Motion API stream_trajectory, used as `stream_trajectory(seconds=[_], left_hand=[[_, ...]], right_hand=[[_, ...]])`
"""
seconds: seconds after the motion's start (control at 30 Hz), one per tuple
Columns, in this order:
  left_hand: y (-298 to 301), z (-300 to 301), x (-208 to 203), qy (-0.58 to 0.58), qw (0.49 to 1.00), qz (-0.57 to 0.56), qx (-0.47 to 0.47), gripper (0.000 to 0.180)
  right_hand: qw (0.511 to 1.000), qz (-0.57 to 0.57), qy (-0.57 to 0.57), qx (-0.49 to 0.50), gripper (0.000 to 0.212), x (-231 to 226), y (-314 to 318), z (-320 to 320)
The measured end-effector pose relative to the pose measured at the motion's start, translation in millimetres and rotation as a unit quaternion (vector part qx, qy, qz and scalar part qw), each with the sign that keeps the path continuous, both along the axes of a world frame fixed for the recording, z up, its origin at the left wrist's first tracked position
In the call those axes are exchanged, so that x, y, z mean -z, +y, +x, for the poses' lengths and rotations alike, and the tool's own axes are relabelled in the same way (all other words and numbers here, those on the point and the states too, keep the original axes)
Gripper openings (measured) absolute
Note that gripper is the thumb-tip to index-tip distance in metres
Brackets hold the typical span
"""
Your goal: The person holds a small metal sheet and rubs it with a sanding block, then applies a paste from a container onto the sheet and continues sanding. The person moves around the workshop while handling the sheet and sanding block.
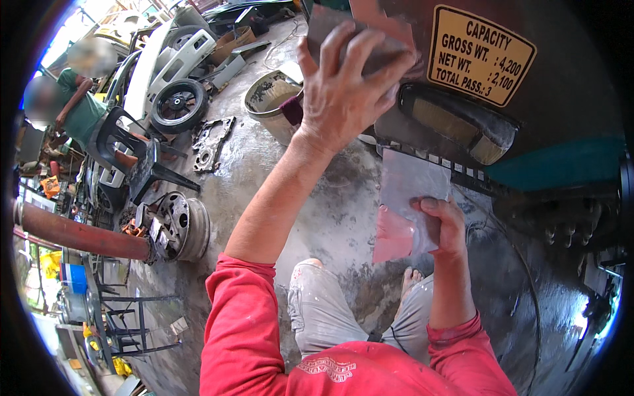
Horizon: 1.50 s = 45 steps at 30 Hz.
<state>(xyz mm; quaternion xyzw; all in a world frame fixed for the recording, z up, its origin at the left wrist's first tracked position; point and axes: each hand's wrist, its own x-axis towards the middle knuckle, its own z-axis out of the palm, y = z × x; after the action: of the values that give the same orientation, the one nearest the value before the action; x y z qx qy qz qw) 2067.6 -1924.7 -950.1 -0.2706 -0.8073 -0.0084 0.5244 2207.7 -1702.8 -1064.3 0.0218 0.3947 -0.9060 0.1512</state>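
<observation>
My left hand [347,89] is raised against the dark vehicle panel [413,92], its fingers curled over a thin, dark flat sheet [323,30] that looks like a spreader. Pinkish filler [386,23] shows on the panel beside these fingers. Lower down, my right hand [446,224] grips a pale grey flat board [416,175], thumb on top and the other fingers mostly hidden beneath. Pink paste [394,239] covers the near left part of that board. A yellow sign [481,56] with black lettering is fixed on the panel, right of my left hand.
A dirty bucket [267,96] stands left of my left wrist. Beyond it are a black wheel [178,105], a metal rim [191,228], a red pole [86,231] and a dark plastic chair [148,162]. People sit at the far left. A cable [528,264] trails along the floor at right.
</observation>
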Motion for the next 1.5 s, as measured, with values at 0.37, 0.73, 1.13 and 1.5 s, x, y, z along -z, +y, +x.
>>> stream_trajectory(seconds=[0.37, 0.73, 1.13, 1.5], left_hand=[[-43.0, 34.9, -35.2, -0.066, 0.997, -0.028, -0.001, 0.059], [-44.7, -8.9, -29.0, 0.001, 0.998, -0.058, 0.005, 0.057], [-31.7, 9.2, -93.3, 0.026, 1.0, -0.013, 0.013, 0.048], [-64.1, 44.2, -5.2, -0.115, 0.983, -0.13, -0.068, 0.049]], right_hand=[[0.999, -0.035, 0.016, -0.016, 0.035, -4.3, -11.8, 0.2], [0.999, -0.028, 0.004, -0.04, 0.034, 10.2, -26.7, -7.5], [0.998, -0.056, -0.002, -0.04, 0.036, 30.9, -25.0, -22.8], [1.0, -0.026, 0.009, 0.007, 0.028, 24.4, -27.3, -14.9]])
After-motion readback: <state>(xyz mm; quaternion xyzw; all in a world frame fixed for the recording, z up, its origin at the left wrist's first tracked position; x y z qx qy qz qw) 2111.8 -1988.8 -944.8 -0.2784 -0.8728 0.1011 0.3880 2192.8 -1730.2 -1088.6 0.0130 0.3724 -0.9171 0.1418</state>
